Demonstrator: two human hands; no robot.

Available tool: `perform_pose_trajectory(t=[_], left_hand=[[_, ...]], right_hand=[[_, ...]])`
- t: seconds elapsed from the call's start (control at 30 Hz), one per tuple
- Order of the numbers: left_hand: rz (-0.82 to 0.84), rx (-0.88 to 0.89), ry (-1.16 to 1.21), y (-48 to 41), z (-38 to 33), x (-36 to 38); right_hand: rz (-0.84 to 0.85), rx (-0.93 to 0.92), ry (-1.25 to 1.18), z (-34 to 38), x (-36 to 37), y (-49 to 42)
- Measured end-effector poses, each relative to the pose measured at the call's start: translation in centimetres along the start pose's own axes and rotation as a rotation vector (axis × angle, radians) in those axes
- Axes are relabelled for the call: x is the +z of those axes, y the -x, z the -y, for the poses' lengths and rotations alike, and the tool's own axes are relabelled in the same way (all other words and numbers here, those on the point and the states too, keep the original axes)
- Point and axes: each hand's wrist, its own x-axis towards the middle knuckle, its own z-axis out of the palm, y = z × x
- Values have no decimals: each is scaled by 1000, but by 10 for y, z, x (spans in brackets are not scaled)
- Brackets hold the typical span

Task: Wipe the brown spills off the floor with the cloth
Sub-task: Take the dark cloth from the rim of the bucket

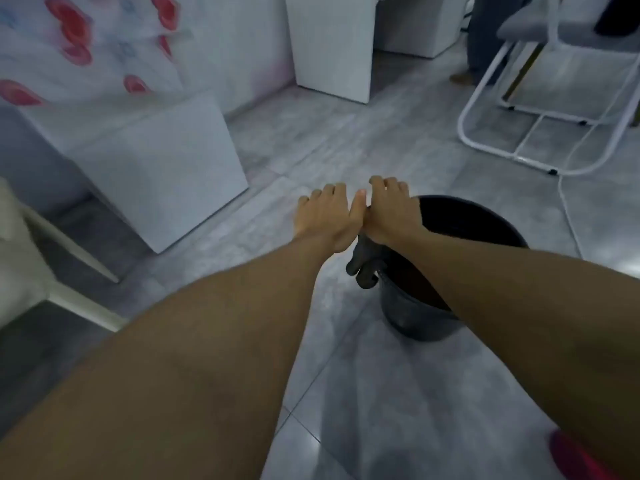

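Both forearms extend forward from the near edge of the view, and the two hands meet side by side above the left rim of a dark bucket (433,317). The left hand (327,220) and the right hand (393,216) are seen from the back, knuckles up, fingers curled downward, thumbs touching.

A dark, twisted cloth (363,268) hangs below the two hands, and its lower end drops just outside the bucket's left rim. Both grips are clenched on the upper part of the cloth; the palms and fingertips are hidden, so the exact contact cannot be seen.

The bucket stands on the grey tiled floor (346,375), right of centre. Its interior is dark, with a brownish tone low inside; the contents cannot be identified.

To the far left stands a white cabinet (162,174), with a cover printed in red shapes (72,32) above it. At the far right stands a white tubular chair frame (540,140). A red object (575,459) lies at the near right corner, partly cut off by the frame edge
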Motion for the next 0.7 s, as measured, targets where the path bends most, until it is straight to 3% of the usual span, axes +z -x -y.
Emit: perform_pose_trajectory(t=[0.2, 0.43, 0.57, 0.7], left_hand=[[70, 26, -39, -3, 13, 43], [96, 2, -31, -2, 28, 73], [120, -42, -23, 8, 41, 80], [125, -94, -36, 26, 64, 76]], right_hand=[[231, 241, -34, -22, 56, -14], [20, 313, -12, -19, 75, -23], [-138, 109, 236, -10, 69, -19], [-214, -232, 261, 0, 63, -16]])
